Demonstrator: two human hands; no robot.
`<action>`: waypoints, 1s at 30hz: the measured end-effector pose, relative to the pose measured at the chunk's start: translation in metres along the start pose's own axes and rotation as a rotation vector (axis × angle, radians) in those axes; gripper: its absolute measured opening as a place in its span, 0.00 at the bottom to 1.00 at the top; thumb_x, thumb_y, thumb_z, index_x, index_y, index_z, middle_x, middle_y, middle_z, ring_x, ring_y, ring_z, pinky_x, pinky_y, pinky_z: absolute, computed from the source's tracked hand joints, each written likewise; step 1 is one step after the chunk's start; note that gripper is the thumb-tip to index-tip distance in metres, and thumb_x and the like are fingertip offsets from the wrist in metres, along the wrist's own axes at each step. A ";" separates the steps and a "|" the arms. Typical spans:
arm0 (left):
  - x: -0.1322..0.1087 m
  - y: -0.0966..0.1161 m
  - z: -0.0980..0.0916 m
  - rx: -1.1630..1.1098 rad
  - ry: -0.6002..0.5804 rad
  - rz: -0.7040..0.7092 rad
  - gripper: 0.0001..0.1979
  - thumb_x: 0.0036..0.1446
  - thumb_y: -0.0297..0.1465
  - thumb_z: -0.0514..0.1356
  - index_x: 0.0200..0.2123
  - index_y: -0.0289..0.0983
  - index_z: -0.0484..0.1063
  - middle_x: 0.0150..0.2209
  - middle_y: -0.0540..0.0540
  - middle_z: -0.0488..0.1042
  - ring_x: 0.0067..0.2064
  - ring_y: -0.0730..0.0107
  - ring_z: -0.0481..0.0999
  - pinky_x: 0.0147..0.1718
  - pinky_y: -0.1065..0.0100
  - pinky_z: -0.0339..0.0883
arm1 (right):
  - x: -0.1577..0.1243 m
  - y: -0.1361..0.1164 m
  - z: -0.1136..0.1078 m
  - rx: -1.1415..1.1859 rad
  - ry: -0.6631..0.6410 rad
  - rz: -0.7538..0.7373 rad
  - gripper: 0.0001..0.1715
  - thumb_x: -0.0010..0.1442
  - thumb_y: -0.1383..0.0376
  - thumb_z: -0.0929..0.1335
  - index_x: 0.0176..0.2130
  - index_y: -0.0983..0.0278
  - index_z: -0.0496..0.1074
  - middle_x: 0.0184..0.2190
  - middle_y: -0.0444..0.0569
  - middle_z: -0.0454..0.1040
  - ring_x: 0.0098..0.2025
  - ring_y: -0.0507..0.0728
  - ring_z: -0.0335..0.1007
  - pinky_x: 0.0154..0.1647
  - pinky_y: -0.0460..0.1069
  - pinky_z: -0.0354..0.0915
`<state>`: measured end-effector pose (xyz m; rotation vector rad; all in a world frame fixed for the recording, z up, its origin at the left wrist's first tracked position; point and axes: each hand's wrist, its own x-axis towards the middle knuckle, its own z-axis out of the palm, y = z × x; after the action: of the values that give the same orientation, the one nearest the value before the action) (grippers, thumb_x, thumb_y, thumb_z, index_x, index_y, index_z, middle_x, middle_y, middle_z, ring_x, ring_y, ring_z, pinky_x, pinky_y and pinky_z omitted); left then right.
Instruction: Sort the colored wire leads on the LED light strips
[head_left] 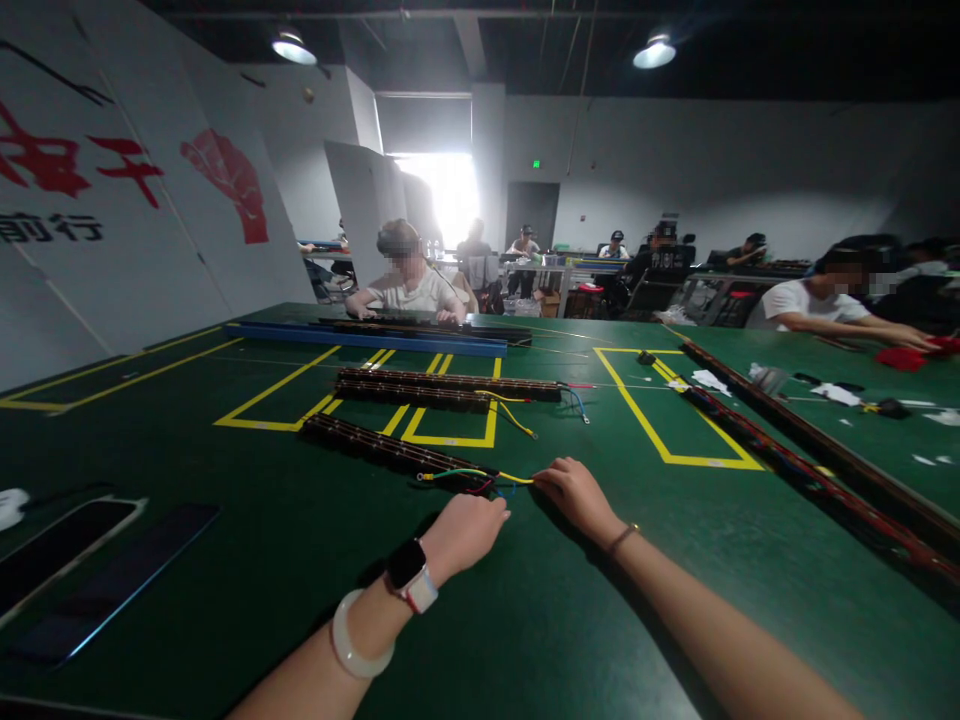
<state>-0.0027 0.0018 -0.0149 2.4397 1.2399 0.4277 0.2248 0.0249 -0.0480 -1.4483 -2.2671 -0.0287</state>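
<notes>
Just ahead of the hands, a slender black strip lies on the green table, its long axis slanting from the far left down to its wired end, which points right and toward the person, just beyond the left hand. The right hand is nearly closed, thumb and fingertips pinching the end of a yellow wire that reaches rightward from the strip. The left hand is curled, fingertips beside a blue wire; whether it grips that wire cannot be told. A green-and-yellow wire bends back leftward, its ring terminal beyond the left hand. Farther from both hands, similar strips lie almost crosswise. Two phones rest left of the left hand.
</notes>
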 end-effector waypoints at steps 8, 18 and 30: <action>0.000 -0.002 -0.005 0.081 0.022 0.116 0.16 0.62 0.38 0.51 0.25 0.38 0.67 0.20 0.46 0.65 0.24 0.63 0.69 0.33 0.64 0.60 | -0.001 -0.004 -0.003 0.023 0.007 -0.001 0.11 0.64 0.63 0.65 0.40 0.60 0.78 0.33 0.49 0.73 0.38 0.55 0.66 0.40 0.49 0.60; 0.004 -0.002 -0.019 0.243 0.294 -0.229 0.14 0.65 0.36 0.44 0.47 0.36 0.63 0.29 0.44 0.74 0.31 0.61 0.75 0.29 0.68 0.60 | -0.001 -0.004 -0.003 0.010 0.004 -0.011 0.13 0.65 0.61 0.63 0.41 0.60 0.77 0.33 0.50 0.73 0.37 0.55 0.67 0.39 0.48 0.60; 0.006 -0.007 -0.011 0.315 0.349 0.189 0.18 0.66 0.29 0.44 0.56 0.36 0.62 0.49 0.42 0.71 0.51 0.63 0.70 0.50 0.59 0.62 | -0.001 -0.006 -0.004 0.019 0.006 -0.015 0.12 0.65 0.63 0.64 0.40 0.60 0.77 0.33 0.49 0.73 0.37 0.55 0.66 0.39 0.48 0.59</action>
<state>-0.0091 0.0126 -0.0074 2.8546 1.2958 0.7929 0.2216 0.0206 -0.0439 -1.4200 -2.2668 -0.0157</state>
